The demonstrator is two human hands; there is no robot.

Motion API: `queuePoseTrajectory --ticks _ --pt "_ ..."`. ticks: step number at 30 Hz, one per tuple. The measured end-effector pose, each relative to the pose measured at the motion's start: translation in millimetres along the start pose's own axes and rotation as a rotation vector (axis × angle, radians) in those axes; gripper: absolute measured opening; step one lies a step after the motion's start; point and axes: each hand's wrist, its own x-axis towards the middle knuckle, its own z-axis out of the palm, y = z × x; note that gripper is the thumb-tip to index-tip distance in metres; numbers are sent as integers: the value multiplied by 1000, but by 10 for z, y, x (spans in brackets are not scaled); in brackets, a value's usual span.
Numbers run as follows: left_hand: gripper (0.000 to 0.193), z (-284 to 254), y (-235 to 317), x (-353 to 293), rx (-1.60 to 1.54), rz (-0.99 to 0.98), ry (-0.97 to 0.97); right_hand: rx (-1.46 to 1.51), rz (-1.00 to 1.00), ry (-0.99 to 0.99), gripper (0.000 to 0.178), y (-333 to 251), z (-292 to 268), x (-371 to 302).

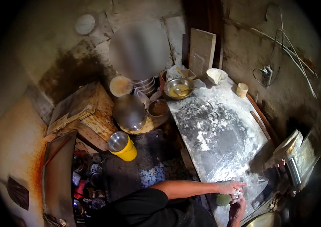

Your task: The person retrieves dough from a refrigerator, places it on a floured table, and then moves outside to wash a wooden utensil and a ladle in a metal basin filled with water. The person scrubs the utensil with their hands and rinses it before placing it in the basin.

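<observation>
The whitish thing between the left hand and the right hand at lower right is too small to tell, the bottom edge cuts off the right forearm, and round blurs cover the upper centre and most of a pan left of centre.

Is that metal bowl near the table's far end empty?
No, it has something in it: yellow contents show inside the metal bowl, below its rim. I cannot tell how deep they are.

I find my view mostly dim, with strong glare on the table, blurred round patches, and black curved edges
</observation>
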Motion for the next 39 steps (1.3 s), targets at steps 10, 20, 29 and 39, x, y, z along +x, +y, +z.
queuePoseTrajectory --ticks 10,20,29,39 --pt "77 94 448 -190 384 -95 -71 -450 94 383 18 -51 414 97" --pt "29 -368 244 -136 650 -255 44 -1610 -371 435 13 -8 -309 -79" --pt "24 127 907 -237 445 -60 -4 -519 -22 40 79 114 162 -29" --pt "64 -479 1408 -1898 595 239 329 -823 -148 -43 26 949 1167 254"
